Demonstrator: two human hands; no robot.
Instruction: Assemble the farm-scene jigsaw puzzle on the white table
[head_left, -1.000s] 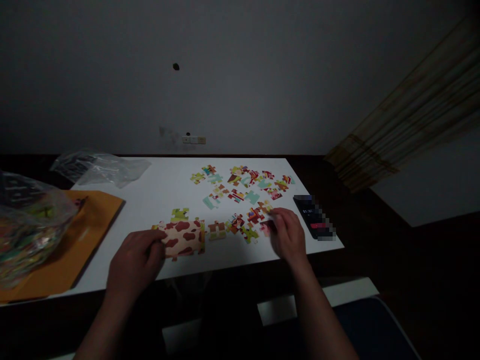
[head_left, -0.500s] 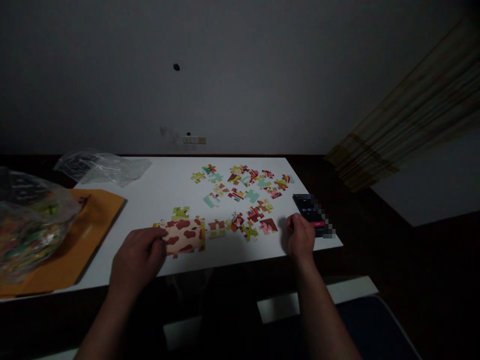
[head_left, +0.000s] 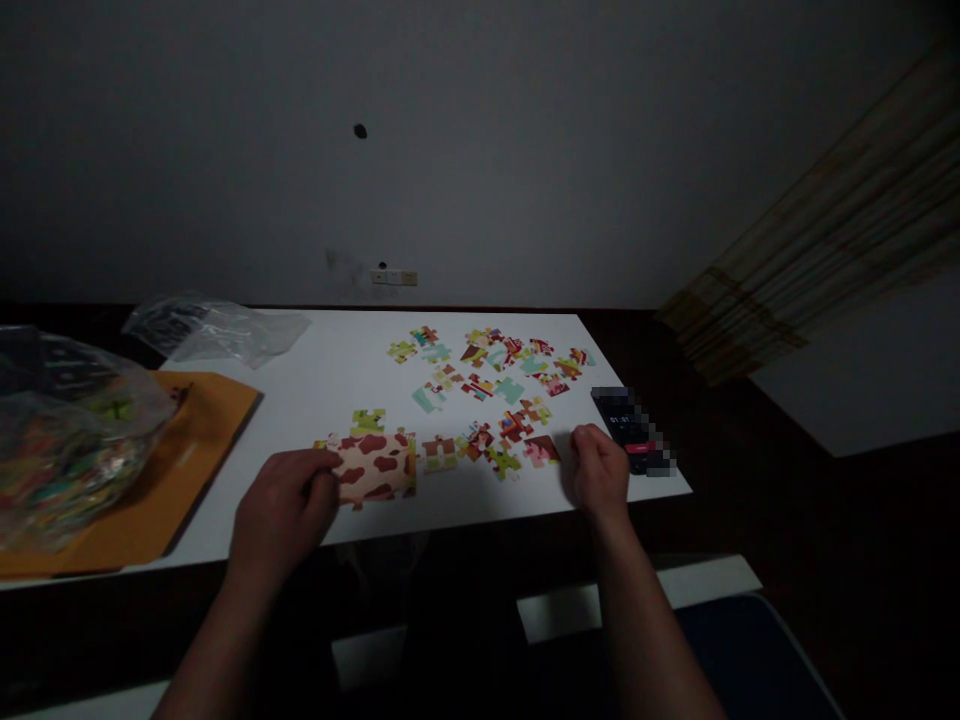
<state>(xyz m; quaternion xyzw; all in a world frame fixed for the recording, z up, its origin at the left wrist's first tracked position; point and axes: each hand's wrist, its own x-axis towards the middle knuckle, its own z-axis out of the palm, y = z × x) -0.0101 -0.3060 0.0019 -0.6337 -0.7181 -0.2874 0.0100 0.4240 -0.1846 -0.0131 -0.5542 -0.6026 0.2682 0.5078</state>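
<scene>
A joined section of jigsaw puzzle, cream with brown patches, lies flat near the table's front edge. My left hand is closed at its left side, with the fingertips and thumb on that edge. Above the section sits a green puzzle piece, and just right of it a brown-and-green piece. My right hand rests curled into a fist on the table, beside a pink-and-brown piece. Whatever it may hold is hidden. A phone with a timer lies just beyond that fist.
Several loose puzzle pieces are scattered over the middle and back of the white table. At the left, a clear bag of colourful pieces lies on an orange envelope. A crumpled plastic bag lies behind it.
The view has shifted slightly, moving the table a little rightward in the picture. Both hands keep their poses, and the pieces show no clear movement on the table.
</scene>
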